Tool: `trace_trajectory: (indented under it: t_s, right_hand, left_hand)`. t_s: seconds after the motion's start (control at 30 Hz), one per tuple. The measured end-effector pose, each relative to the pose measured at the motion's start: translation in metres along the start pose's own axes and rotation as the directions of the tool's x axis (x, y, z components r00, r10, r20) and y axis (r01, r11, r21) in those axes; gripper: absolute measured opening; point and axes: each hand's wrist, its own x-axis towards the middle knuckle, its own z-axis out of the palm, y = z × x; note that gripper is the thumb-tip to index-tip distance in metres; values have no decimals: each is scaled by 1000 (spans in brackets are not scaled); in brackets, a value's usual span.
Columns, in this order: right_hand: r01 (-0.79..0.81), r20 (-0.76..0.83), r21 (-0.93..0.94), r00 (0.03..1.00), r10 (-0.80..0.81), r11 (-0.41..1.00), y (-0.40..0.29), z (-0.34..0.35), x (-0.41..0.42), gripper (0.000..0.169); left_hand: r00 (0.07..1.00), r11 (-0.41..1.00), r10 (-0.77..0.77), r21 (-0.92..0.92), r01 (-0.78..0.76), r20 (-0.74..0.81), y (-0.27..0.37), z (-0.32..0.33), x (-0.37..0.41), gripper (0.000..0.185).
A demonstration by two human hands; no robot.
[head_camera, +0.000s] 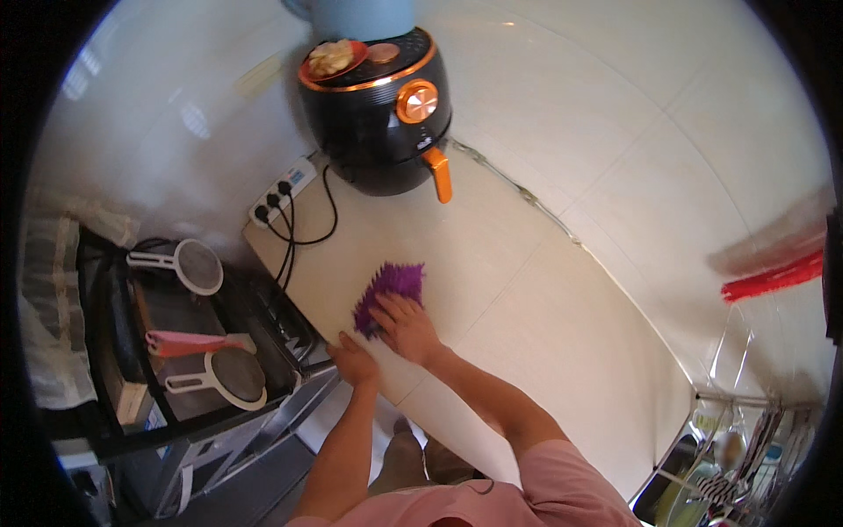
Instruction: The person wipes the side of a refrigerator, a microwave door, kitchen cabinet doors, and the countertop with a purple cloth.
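My right hand presses a purple chenille cleaning cloth flat on the cream tiled countertop. Its fingers are spread over the near part of the cloth, whose shaggy edge shows beyond them. At the counter's front edge, beside the black appliance, rests my left hand. Its fingertips touch the edge and I see nothing held in it. Behind the cloth stands a black air fryer with a copper-coloured dial and an orange handle.
On the fryer's lid sit a small red dish of pale food and a light-blue container. A power strip trails black cables along the left edge. Two strainers and pink tongs lie left. A utensil rack stands right.
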Motion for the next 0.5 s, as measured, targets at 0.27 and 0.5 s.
trace_trajectory:
  t_s: [0.27,0.5]
  right_hand:
    - [-361,-204,-129,921,332,924,60,-117,-155,54]
    - [-728,-543,-217,643,539,650,162,-141,-112,48]
  left_hand:
    - [1000,999,-9,42,9,8,-5,4,4,60]
    - [1000,1000,14,-13,-14,22,-5,5,2,60]
